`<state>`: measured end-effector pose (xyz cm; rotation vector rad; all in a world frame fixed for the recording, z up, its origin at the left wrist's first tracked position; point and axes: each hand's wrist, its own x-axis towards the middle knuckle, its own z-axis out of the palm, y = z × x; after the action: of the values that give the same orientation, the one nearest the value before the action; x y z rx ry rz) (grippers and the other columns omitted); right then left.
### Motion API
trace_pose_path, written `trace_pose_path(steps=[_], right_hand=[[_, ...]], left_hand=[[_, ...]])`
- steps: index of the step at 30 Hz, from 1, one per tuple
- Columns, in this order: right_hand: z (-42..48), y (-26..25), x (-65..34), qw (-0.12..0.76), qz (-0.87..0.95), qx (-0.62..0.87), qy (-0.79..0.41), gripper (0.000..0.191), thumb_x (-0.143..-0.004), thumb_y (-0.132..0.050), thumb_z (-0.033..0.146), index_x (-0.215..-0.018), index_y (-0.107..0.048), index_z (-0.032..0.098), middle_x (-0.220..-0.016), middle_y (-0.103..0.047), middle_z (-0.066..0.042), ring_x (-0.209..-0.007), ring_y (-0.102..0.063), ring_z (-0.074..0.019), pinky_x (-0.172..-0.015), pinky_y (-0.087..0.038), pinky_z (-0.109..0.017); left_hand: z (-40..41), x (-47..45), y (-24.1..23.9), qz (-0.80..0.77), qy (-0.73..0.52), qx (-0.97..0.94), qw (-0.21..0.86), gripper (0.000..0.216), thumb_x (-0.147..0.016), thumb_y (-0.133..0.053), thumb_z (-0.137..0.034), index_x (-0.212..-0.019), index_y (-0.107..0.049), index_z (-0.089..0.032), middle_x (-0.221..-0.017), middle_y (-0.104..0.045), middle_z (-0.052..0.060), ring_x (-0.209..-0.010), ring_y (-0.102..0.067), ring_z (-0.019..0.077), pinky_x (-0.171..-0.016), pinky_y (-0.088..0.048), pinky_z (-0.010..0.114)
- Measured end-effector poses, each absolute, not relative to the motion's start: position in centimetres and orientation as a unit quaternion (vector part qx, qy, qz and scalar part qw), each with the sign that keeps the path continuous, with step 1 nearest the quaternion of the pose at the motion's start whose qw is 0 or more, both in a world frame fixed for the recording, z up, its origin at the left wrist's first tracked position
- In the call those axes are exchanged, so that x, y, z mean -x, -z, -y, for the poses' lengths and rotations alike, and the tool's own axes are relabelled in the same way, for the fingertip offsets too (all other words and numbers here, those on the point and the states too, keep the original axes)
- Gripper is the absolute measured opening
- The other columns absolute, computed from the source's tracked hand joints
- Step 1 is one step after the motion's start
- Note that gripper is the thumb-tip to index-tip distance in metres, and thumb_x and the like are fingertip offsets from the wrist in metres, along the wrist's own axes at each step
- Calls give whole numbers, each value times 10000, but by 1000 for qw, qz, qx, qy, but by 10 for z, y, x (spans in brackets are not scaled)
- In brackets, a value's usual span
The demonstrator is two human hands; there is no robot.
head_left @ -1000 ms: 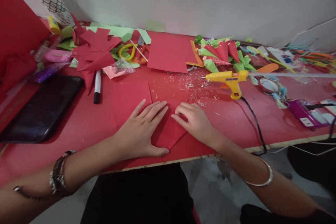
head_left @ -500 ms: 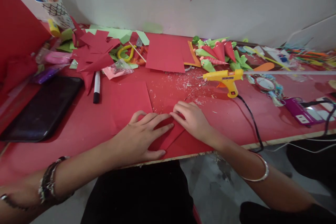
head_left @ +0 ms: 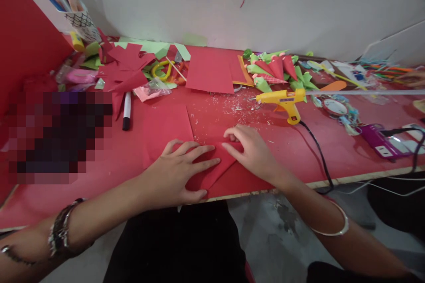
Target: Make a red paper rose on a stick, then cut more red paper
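Observation:
My left hand (head_left: 175,170) lies flat with its fingers spread, pressing a folded sheet of red paper (head_left: 212,174) against the red table near its front edge. At the right end of the fold, my right hand (head_left: 254,152) has thumb and fingers closed on the paper's upper edge. The folded paper shows a slanting edge toward the lower right; part of it is hidden under my left hand. Just behind my left hand rests a flat red sheet (head_left: 169,128), partly covered by its fingers.
Behind my hands are a yellow glue gun (head_left: 282,99) with a black cord, red sheets (head_left: 209,70) and small paper cones (head_left: 279,66). Red scraps (head_left: 126,66), a marker (head_left: 126,110) and a pen cup (head_left: 83,24) stand left. Another person's hand (head_left: 413,79) shows far right.
My right hand has slid right along the folded paper's upper edge, away from my left fingertips. My left hand stays in place. Another person's hand has appeared at the far right.

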<state>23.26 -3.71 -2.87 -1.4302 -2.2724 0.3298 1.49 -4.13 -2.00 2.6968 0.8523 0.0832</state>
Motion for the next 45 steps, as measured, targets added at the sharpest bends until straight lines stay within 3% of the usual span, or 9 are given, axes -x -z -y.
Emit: trace_pose_path(steps=[5,8,11,17,22,25,29,37,45], right_hand=[[49,32,-236,205,816,527,-118,221,-827,-475,290,-1018,-475,180,-972,-556,-75,-926,-501,-209,-796,-382,-330],[47,36,-235,201,804,546,-124,121,-835,-453,295,-832,-493,180,-829,-549,-51,-792,-503,-182,-710,-386,-301],[43,36,-234,180,813,541,-120,166,-854,-417,268,-713,-450,187,-750,-515,-35,-718,-467,-162,-661,-358,-279],[43,36,-235,168,813,545,-117,194,-866,-403,257,-687,-423,186,-738,-485,-29,-704,-439,-150,-652,-328,-268],[43,39,-236,166,816,541,-114,187,-865,-409,256,-693,-421,184,-734,-477,-23,-704,-431,-149,-653,-324,-265],[43,39,-236,166,818,540,-109,184,-866,-405,254,-698,-425,182,-741,-477,-27,-709,-430,-151,-661,-326,-267],[43,38,-235,164,818,541,-107,189,-872,-397,255,-702,-430,180,-743,-480,-29,-712,-431,-150,-667,-327,-267],[43,37,-235,166,820,538,-106,198,-875,-390,252,-696,-433,179,-740,-480,-31,-704,-430,-149,-660,-326,-264],[44,36,-234,156,818,544,-105,198,-882,-389,250,-704,-437,177,-747,-487,-27,-714,-436,-147,-668,-326,-264]], left_hand=[[41,-13,22,-297,-25,-941,163,582,-760,-465,-502,-1306,-303,-383,-1402,-302,-28,-1181,-333,301,-943,-222,480],[41,-12,24,-298,-26,-941,157,598,-759,-460,-514,-1315,-285,-380,-1406,-295,-32,-1174,-339,296,-946,-218,475],[42,-12,26,-299,-25,-942,149,639,-762,-450,-524,-1340,-239,-351,-1415,-281,-21,-1175,-336,292,-951,-210,466],[42,-12,27,-295,-25,-943,152,666,-772,-432,-523,-1359,-200,-313,-1430,-246,-3,-1186,-323,293,-962,-198,463],[39,-7,18,-276,-16,-941,192,648,-783,-455,-385,-1364,-177,-305,-1438,-220,0,-1208,-323,267,-961,-239,437],[37,-2,16,-241,-8,-948,206,619,-800,-444,-331,-1361,-184,-308,-1433,-238,-1,-1234,-316,240,-1009,-186,433],[36,3,20,-188,-6,-963,195,615,-795,-466,-405,-1352,-220,-314,-1420,-274,-2,-1272,-266,245,-1052,-99,441],[37,10,22,-133,10,-975,178,670,-772,-501,-443,-1354,-182,-354,-1436,-223,14,-1292,-242,250,-1065,-68,444],[39,11,21,-120,37,-981,146,631,-797,-449,-469,-1357,-193,-330,-1431,-232,40,-1296,-233,257,-1052,-146,437]])
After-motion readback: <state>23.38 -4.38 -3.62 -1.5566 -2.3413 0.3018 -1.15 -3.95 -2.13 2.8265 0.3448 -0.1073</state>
